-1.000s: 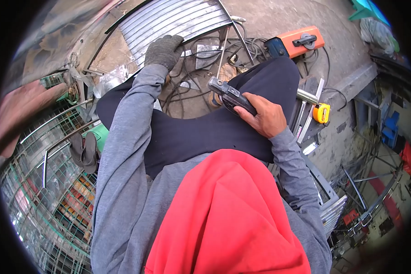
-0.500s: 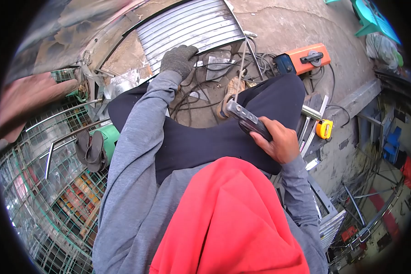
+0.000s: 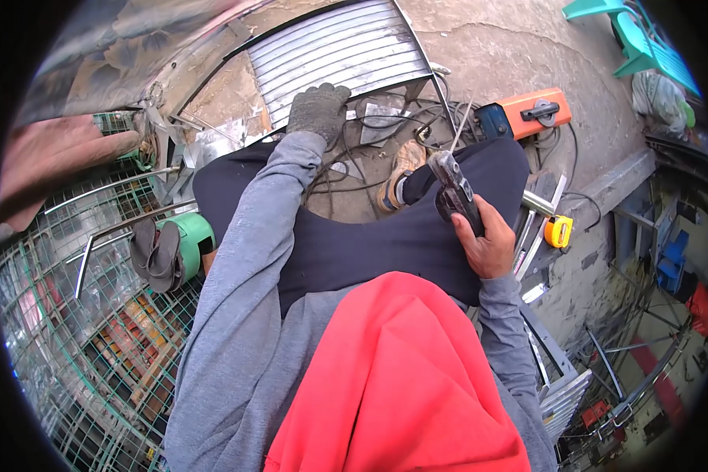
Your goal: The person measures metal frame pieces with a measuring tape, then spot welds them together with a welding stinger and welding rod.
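Note:
My right hand (image 3: 489,240) is bare and closed around a dark welding electrode holder (image 3: 458,193), above my right thigh. A thin welding rod (image 3: 462,126) sticks out of its jaw, pointing away from me and slightly right. The rod's tip is apart from the panel. My left hand (image 3: 318,114), in a dark grey knitted glove, lies at the near edge of a slatted metal panel (image 3: 334,51) in a dark frame. Its fingers are curled over that edge; the fingertips are partly hidden.
An orange welding machine (image 3: 531,114) stands ahead to the right, with black cables (image 3: 358,138) on the ground. Beside my right knee are a yellow tape measure (image 3: 558,231) and metal bars. Green wire mesh (image 3: 71,354) and sandals (image 3: 156,256) are left; a turquoise chair (image 3: 645,47) is far right.
My right hand has turned the electrode holder more upright and to the right, swinging the rod away from the panel's corner. The gloved left hand stays at the panel's edge. The view has shifted slightly.

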A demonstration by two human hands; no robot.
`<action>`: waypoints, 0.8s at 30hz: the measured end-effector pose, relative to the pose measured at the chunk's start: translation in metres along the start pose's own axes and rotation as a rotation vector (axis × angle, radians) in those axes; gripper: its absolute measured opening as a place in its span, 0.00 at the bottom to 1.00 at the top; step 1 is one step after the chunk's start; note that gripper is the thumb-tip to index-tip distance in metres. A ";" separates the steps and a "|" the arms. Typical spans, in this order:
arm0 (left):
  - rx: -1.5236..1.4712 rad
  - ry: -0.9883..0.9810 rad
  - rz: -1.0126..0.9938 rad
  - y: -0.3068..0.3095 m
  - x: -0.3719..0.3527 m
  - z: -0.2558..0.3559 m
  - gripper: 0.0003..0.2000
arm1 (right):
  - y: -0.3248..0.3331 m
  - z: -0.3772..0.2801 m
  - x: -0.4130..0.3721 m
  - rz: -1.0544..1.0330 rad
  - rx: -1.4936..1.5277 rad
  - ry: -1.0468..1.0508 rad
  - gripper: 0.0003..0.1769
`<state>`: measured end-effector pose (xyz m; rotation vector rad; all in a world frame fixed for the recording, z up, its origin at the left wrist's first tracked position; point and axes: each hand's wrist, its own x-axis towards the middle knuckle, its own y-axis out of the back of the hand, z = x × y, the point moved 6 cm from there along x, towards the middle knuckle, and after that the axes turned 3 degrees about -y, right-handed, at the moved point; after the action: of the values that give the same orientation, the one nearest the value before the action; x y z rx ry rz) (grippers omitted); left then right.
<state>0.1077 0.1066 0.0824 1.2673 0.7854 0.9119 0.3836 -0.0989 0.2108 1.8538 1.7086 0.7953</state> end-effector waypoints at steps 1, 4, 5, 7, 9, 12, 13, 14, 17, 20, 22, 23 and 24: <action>-0.008 0.023 -0.023 -0.002 -0.001 -0.004 0.13 | -0.005 0.003 -0.001 0.002 0.021 -0.015 0.22; -0.040 0.071 -0.087 0.002 -0.004 -0.008 0.14 | -0.009 0.009 -0.004 -0.040 0.044 -0.065 0.23; -0.061 0.079 -0.094 0.002 -0.005 -0.009 0.14 | -0.012 0.011 -0.005 -0.082 0.045 -0.099 0.24; -0.080 0.089 -0.089 0.001 -0.004 -0.012 0.15 | -0.008 0.010 -0.003 -0.053 0.042 -0.088 0.24; -0.090 0.095 -0.091 0.000 -0.004 -0.014 0.14 | -0.004 0.010 -0.001 -0.023 0.038 -0.079 0.23; -0.107 0.089 -0.064 0.004 -0.001 -0.015 0.14 | -0.003 0.016 -0.001 0.012 0.066 -0.107 0.23; -0.118 0.097 -0.102 0.004 0.000 -0.015 0.14 | -0.003 0.019 -0.001 0.028 0.065 -0.125 0.23; -0.129 0.105 -0.140 0.005 0.000 -0.015 0.15 | -0.002 0.021 -0.001 0.044 0.066 -0.142 0.22; -0.146 0.106 -0.136 0.004 0.001 -0.018 0.14 | -0.005 0.025 0.000 0.059 0.106 -0.186 0.23; -0.131 0.088 -0.141 0.002 -0.001 -0.017 0.14 | -0.011 0.029 0.001 0.066 0.134 -0.195 0.23; -0.112 0.075 -0.137 0.003 0.000 -0.015 0.14 | -0.010 0.028 0.003 0.070 0.142 -0.202 0.23; -0.109 0.089 -0.125 0.003 0.000 -0.015 0.14 | -0.009 0.028 0.003 0.072 0.147 -0.204 0.23; -0.107 0.104 -0.117 0.003 -0.002 -0.014 0.14 | -0.009 0.029 0.003 0.070 0.146 -0.216 0.23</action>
<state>0.0943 0.1113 0.0829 1.0763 0.8716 0.9187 0.3978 -0.0945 0.1846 2.0250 1.6092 0.4859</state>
